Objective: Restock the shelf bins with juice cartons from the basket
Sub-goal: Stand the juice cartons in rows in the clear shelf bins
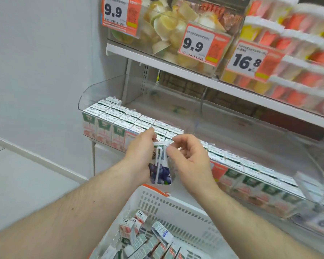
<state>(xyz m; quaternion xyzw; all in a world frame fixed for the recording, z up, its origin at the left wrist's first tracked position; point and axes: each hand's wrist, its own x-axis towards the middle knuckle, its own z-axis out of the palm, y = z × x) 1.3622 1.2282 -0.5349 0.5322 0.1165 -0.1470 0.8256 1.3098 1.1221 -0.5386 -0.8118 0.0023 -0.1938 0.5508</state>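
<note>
Your basket (185,206) at 6 o'clock holds loose juice cartons (138,234); the shelf bin (101,101) at 10 o'clock is packed. Your left hand (140,152) and right hand (187,161) together grip a grape carton (160,171).

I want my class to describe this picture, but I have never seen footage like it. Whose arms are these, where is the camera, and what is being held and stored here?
There is no machine: these are a person's two bare arms, filmed by a wide-angle camera worn on the head, looking forward and down. There is only this one view.

The left hand and the right hand together hold a small upright juice carton with blue grapes printed on it, a white straw fixed to its side.

Below it is a white plastic basket with an orange rim, holding more small cartons lying loose.

Ahead, a clear plastic shelf bin holds neat rows of white-topped green and pink cartons. The shelf above carries clear tubs of fruit cups behind orange price tags reading 9.9 and 16.8.
</note>
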